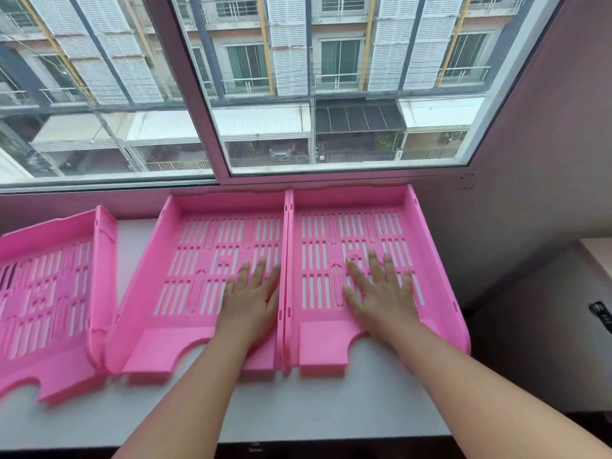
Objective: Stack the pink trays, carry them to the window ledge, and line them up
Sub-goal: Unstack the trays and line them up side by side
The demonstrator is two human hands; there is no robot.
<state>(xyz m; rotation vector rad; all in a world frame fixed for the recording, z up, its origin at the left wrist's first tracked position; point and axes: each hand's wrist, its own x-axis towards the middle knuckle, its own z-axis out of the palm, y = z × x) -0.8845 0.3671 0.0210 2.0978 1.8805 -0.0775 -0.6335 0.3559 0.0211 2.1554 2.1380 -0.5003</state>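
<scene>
Three pink slotted trays lie flat on the white window ledge [298,412]. The right tray [433,260] and the middle tray [185,260] sit side by side with their walls touching. The left tray [49,293] lies a little apart and skewed, partly cut off by the frame edge. My left hand [253,299] rests flat, fingers spread, on the floor of the middle tray near its right wall. My right hand [381,293] rests flat, fingers spread, on the floor of the right tray. Neither hand grips anything.
The window glass and frame [215,160] rise right behind the trays. A wall [530,193] closes the ledge on the right. Below it at the far right are a pale desk corner [599,256] and a dark object [601,313].
</scene>
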